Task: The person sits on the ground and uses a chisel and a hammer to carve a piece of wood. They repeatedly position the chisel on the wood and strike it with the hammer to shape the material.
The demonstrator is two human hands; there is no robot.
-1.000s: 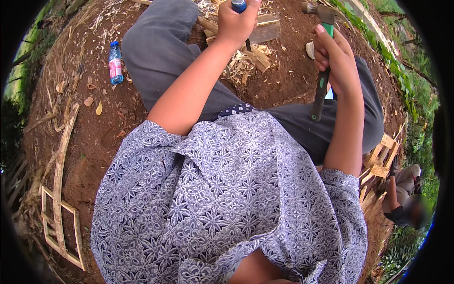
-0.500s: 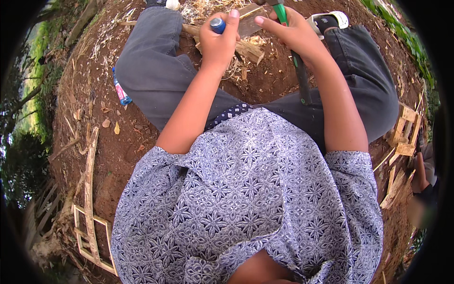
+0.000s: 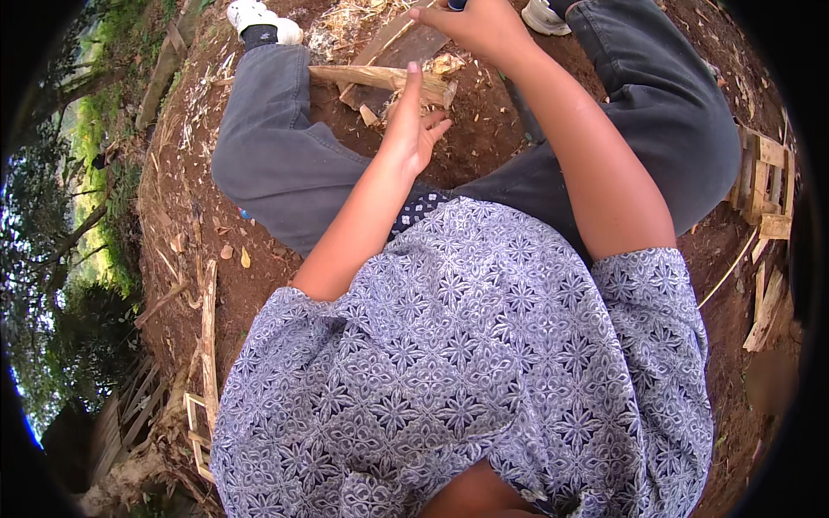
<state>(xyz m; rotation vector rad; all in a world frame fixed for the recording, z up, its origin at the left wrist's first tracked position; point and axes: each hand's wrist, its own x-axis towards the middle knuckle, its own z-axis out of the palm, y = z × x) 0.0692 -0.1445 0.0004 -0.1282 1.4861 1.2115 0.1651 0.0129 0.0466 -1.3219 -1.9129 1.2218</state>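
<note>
My left hand [image 3: 413, 129] is open beside a split piece of wood [image 3: 363, 76], thumb raised and fingers apart, holding nothing. At the top edge my right hand [image 3: 484, 30] is closed around the blue handle [image 3: 456, 3] of a chisel, the rest of which is out of view or hidden. The dark handle of a hammer [image 3: 525, 116] lies on the soil between my legs, partly covered by my right forearm; its head cannot be seen. Beyond the split wood, a flat board [image 3: 414, 47] rests on the ground.
My bent legs in grey trousers [image 3: 268, 147] frame the work spot. Wood chips [image 3: 345, 30] litter the brown soil. A slatted wooden frame [image 3: 764, 186] stands at the right, another wooden frame [image 3: 199, 436] at the lower left beside a long stick [image 3: 209, 345].
The chisel has passed from my left hand to my right, which has moved up and left. The hammer has left my right hand and lies on the ground. My left hand has lowered and opened.
</note>
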